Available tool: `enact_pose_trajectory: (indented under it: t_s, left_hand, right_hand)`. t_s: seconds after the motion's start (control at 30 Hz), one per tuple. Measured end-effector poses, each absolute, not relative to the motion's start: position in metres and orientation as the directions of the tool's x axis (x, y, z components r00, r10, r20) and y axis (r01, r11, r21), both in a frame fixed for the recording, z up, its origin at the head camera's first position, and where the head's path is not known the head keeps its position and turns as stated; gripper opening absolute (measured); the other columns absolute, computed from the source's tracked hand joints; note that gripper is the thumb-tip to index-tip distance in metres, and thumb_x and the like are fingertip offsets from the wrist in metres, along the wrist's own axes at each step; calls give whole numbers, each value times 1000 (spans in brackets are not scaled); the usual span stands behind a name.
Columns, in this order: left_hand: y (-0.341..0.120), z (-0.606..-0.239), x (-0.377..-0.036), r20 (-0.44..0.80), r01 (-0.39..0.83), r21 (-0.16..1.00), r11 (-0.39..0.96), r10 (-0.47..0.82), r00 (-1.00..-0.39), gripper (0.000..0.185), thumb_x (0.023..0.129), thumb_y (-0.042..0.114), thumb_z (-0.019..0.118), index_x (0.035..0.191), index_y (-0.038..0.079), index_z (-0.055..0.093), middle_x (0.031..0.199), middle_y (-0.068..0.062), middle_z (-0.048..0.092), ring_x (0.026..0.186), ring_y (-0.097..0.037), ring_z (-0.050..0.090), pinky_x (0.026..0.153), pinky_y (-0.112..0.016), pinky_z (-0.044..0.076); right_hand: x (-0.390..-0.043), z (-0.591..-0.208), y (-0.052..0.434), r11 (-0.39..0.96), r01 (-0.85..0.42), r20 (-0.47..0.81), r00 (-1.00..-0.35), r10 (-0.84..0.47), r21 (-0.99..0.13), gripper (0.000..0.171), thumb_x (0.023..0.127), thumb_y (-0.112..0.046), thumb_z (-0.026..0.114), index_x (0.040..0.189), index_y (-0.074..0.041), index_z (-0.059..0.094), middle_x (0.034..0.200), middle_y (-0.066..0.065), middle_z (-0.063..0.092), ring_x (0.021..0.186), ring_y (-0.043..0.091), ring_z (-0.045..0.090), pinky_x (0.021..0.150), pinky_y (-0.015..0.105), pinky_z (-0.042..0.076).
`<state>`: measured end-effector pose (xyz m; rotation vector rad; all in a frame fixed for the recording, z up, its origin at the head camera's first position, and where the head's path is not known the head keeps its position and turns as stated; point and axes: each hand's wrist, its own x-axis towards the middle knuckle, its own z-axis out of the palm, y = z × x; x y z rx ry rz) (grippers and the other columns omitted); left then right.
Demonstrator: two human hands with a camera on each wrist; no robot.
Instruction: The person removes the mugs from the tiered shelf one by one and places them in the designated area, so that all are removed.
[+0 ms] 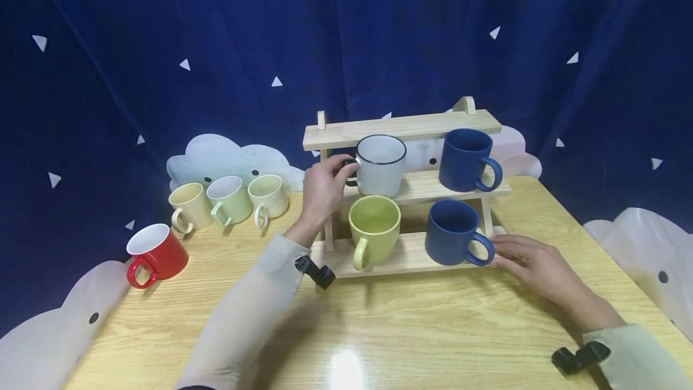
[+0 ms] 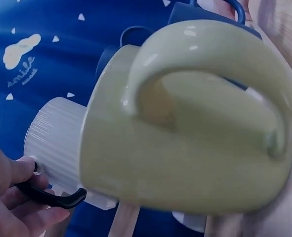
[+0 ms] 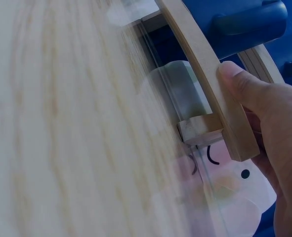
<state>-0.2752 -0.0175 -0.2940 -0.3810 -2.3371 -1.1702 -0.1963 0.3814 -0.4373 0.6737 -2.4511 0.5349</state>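
My left hand [image 1: 323, 188] pinches the black handle [image 2: 52, 198] of a white ribbed mug [image 1: 381, 173] with a black rim. That mug is upright at the left of the middle shelf on a wooden rack [image 1: 403, 129]. Below it, a yellow-green mug [image 1: 376, 236] is on the lower shelf, its handle facing front. Two dark blue mugs stand on the right side, an upper one [image 1: 464, 162] and a lower one [image 1: 450, 235]. My right hand [image 1: 533, 265] grips the right end of the lower shelf board [image 3: 210, 81], thumb on its surface; some fingers are hidden behind it.
At the table's left are a red mug [image 1: 168, 256], a cream mug [image 1: 193, 206], a pale green mug [image 1: 231, 200] and a pale yellow mug [image 1: 273, 197]. A dark blue curtain [image 1: 227, 35] with white triangles hangs behind the wooden table [image 1: 411, 324].
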Motion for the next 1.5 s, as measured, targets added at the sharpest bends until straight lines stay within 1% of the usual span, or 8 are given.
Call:
enact_pose_trajectory:
  t_s: [0.2, 0.33, 0.53, 0.7, 0.9, 1.13, 1.33, 1.5]
  left_hand:
    - [-41, -298, -273, 570, 451, 672, 587, -23, -821, 19, 92, 28, 70, 101, 12, 76, 81, -5, 73, 67, -14, 61, 62, -31, 48]
    - [-59, -299, -269, 552, 421, 712, 562, -76, -830, 19, 91, 25, 71, 102, 11, 76, 74, -6, 70, 62, -15, 60, 56, -29, 45]
    - [-84, -301, -257, 482, 363, 794, 488, -141, -865, 22, 92, 23, 71, 107, 7, 74, 89, -10, 74, 70, -21, 68, 64, -25, 52]
    - [-104, -300, -244, 466, 359, 835, 418, -188, -864, 21, 92, 19, 71, 107, 5, 74, 93, -11, 73, 74, -18, 67, 63, -20, 53]
    - [-133, -301, -228, 430, 336, 878, 340, -254, -866, 25, 93, 17, 70, 112, 1, 72, 104, -14, 71, 88, -16, 69, 75, -23, 56]
    - [-162, -307, -217, 421, 300, 884, 359, -331, -844, 26, 93, 16, 69, 111, -2, 70, 105, -16, 70, 82, -2, 67, 75, -19, 54]
    - [-185, -315, -208, 380, 230, 900, 371, -406, -831, 25, 92, 14, 70, 113, 0, 70, 108, -16, 70, 82, -6, 66, 74, -16, 53]
    - [-201, -323, -204, 380, 207, 900, 383, -459, -803, 26, 91, 12, 71, 113, 0, 71, 105, -13, 71, 80, -2, 66, 71, -16, 53]
  right_hand:
    - [-196, -438, 381, 786, -578, 595, -718, -361, -221, 35, 70, -17, 87, 103, -15, 77, 113, -2, 71, 106, 30, 63, 100, 2, 20]
    - [-197, -438, 382, 781, -585, 601, -711, -365, -218, 36, 70, -16, 87, 104, -15, 77, 112, -1, 71, 106, 31, 63, 101, 3, 20]
    - [-197, -437, 382, 784, -578, 597, -719, -357, -227, 36, 70, -15, 87, 104, -15, 77, 112, -1, 71, 106, 31, 63, 100, 2, 20]
    - [-196, -436, 381, 791, -570, 597, -721, -352, -221, 35, 70, -16, 87, 103, -16, 77, 112, -2, 71, 105, 31, 63, 100, 2, 20]
    - [-197, -435, 381, 786, -576, 597, -719, -357, -223, 35, 70, -16, 87, 104, -16, 77, 113, -1, 70, 106, 31, 63, 100, 2, 20]
    - [-197, -436, 383, 791, -570, 594, -723, -353, -223, 35, 71, -17, 87, 104, -16, 77, 113, -2, 70, 107, 32, 63, 100, 2, 19]
    - [-197, -438, 383, 795, -562, 589, -729, -348, -227, 35, 71, -19, 87, 105, -16, 77, 114, -2, 70, 107, 32, 63, 100, 1, 19]
    - [-198, -438, 383, 797, -557, 585, -736, -342, -234, 35, 72, -20, 86, 106, -16, 77, 114, -2, 70, 107, 32, 63, 99, 1, 19]
